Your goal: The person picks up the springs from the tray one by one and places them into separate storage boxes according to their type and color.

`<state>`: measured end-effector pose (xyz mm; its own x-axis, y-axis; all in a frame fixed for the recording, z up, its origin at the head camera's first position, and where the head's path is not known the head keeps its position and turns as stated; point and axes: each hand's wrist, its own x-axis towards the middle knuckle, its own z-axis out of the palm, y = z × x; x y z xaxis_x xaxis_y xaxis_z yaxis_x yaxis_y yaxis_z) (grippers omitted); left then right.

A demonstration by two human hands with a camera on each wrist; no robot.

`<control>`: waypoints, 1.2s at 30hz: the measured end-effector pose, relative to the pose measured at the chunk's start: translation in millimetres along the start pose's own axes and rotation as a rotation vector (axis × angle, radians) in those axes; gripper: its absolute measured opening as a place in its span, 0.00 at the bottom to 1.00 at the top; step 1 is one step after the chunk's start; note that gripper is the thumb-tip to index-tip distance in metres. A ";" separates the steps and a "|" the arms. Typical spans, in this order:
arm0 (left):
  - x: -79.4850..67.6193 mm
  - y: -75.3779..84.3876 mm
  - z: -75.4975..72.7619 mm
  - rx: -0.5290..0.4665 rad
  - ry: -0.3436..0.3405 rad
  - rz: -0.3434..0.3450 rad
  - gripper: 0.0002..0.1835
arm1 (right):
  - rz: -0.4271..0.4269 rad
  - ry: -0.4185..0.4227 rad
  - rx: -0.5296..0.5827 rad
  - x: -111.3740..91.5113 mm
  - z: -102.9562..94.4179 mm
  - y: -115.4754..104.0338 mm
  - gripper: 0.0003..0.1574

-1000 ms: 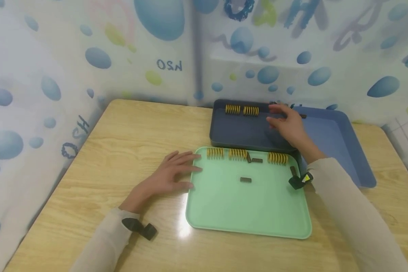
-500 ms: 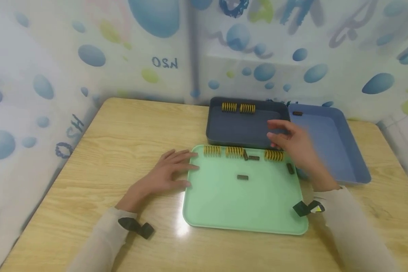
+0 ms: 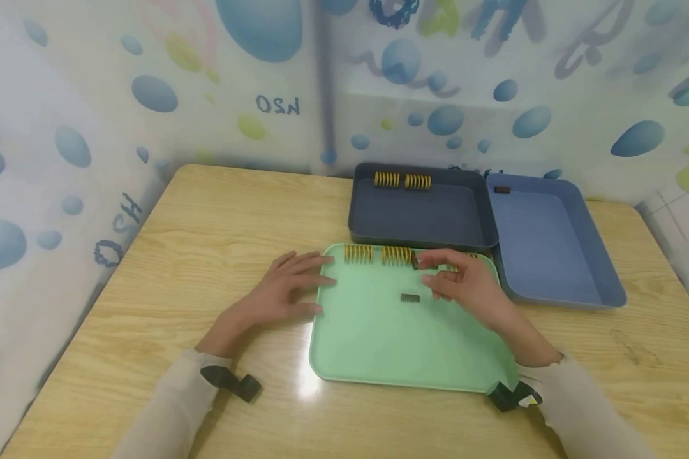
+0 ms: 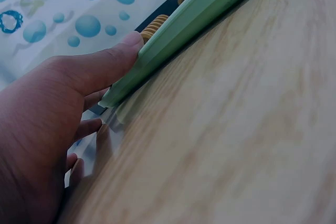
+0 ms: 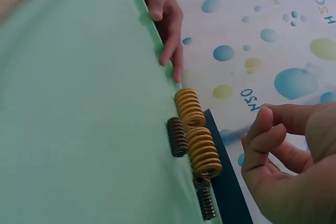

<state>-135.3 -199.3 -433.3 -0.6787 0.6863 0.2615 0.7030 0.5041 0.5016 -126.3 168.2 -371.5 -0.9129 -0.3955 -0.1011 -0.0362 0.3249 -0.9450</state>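
Note:
My left hand (image 3: 284, 290) lies at the left edge of the light green tray (image 3: 413, 357), its spread fingertips over the rim; in the left wrist view the thumb (image 4: 113, 64) meets that rim. Above the tray's right half hovers my right hand (image 3: 465, 287), fingers loosely bent, with nothing seen between them. Yellow coil springs (image 3: 358, 254) line the tray's far side, one partly behind the right hand. A small dark spring (image 3: 410, 298) lies mid-tray, and another (image 3: 415, 261) leans by a yellow one. In the right wrist view, dark springs (image 5: 177, 136) sit beside yellow springs (image 5: 203, 152).
Behind the green tray stands a dark navy tray (image 3: 422, 217) with two yellow springs (image 3: 418, 182) at its back. To its right, a blue tray (image 3: 557, 248) has a small dark spring (image 3: 502, 190) in its far left corner. A patterned wall (image 3: 235, 83) borders the wooden table (image 3: 235, 223).
My right hand has come back from the far side of the navy and blue trays, leftward and nearer, to over the green tray. The left hand has stayed at the tray's edge.

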 end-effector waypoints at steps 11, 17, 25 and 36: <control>0.7 0.4 -0.1 0.008 0.006 0.011 0.25 | 0.104 -0.081 0.061 -10.8 14.2 16.7 0.27; 1.0 0.4 0.8 0.011 0.002 0.009 0.25 | 0.104 -0.086 0.067 -9.3 18.9 27.4 0.26; 1.3 1.0 0.9 0.012 0.005 0.009 0.25 | 0.070 -0.014 -0.055 -8.2 23.8 34.8 0.24; 1.8 2.2 -0.3 0.012 0.000 0.004 0.25 | -0.064 0.101 -0.275 -10.0 36.6 36.2 0.20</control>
<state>-135.0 -197.1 -431.5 -0.6760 0.6882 0.2635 0.7080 0.5075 0.4910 -103.6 152.5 -416.2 -0.9406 -0.3394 0.0003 -0.1910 0.5285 -0.8272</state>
